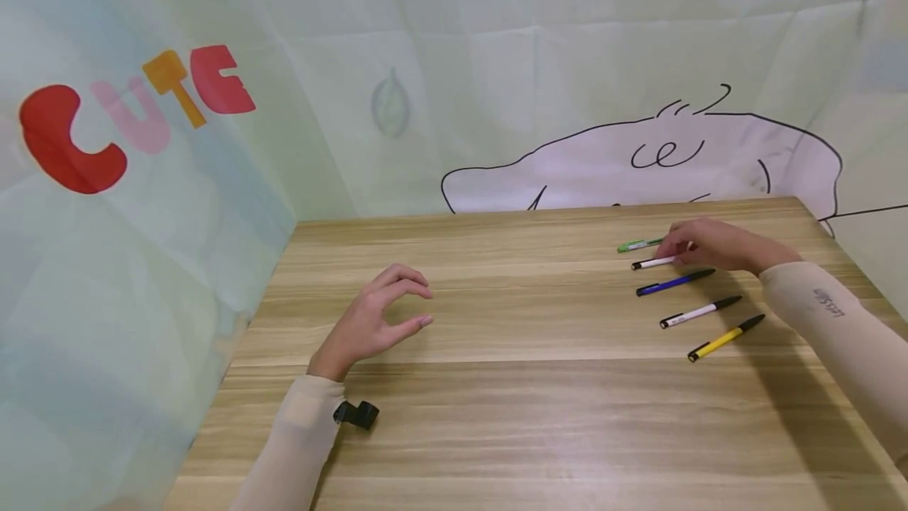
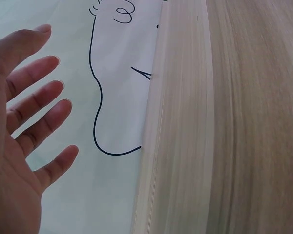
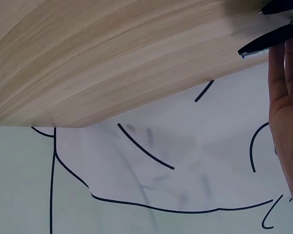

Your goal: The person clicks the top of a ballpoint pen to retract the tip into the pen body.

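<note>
1. Head view: the right arm reaches in from the right side, its hand (image 1: 716,244) bent down over the far right part of the wooden table (image 1: 496,416). Thumb and fingers are nearly closed, pinching a white pen (image 1: 651,263); the hand hides its other end. It also covers part of a green pen (image 1: 637,246) just behind. Nearer lie a blue pen (image 1: 674,282), a second white pen (image 1: 698,312) and a yellow pen (image 1: 725,339), apart from each other in a slanting row. The left hand (image 1: 376,318) is well away on the left, thumb and fingers loosely curved with a wide gap, empty. A black device (image 1: 358,414) sits at its wrist.

2. Left wrist view: the left palm shows, fingers spread and slightly bent, in front of a printed cloth (image 2: 115,102); the table fills the right side.

3. Right wrist view: the right hand enters at the right edge, fingers against a black-ended pen; another dark pen tip (image 3: 281,6) shows beside it. The frame edge cuts off both pens and the fingertips.
</note>
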The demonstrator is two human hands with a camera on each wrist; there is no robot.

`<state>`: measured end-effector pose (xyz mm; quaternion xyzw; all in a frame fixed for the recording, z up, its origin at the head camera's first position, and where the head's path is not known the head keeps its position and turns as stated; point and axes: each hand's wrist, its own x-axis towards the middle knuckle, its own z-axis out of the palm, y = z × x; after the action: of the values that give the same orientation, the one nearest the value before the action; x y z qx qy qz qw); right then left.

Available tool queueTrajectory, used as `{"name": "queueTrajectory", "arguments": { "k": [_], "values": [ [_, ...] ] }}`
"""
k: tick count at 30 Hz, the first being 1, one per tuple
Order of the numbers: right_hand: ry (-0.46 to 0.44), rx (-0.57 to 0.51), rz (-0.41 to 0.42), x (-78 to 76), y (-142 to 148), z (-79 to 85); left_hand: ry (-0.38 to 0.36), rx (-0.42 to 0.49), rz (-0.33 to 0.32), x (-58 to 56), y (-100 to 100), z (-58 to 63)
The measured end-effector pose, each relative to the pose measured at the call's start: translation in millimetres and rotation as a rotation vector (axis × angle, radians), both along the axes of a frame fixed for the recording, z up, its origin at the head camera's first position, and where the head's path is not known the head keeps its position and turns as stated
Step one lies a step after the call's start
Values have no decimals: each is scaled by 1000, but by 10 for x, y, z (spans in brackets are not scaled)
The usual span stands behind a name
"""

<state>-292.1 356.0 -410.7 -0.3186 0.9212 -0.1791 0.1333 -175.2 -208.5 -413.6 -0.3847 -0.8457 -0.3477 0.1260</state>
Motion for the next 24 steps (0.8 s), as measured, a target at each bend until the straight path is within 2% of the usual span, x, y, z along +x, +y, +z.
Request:
{"name": "queueTrajectory", "arguments": {
  "k": [5,11,18,24],
  "values": [
    [68,2,-1,19,-9,-29,-2,-5,-8,-25,21,-20],
    [115,-68,-8,61,-16,-43,-19,-25,7,-41,26,-27],
    [39,-164,-53,200,-36,4,-34,-38,16,-38,17,-4],
    [-21,-231,-8,312,-34,-54,-38,-33,20,-24,16,-2]
  ]
}}
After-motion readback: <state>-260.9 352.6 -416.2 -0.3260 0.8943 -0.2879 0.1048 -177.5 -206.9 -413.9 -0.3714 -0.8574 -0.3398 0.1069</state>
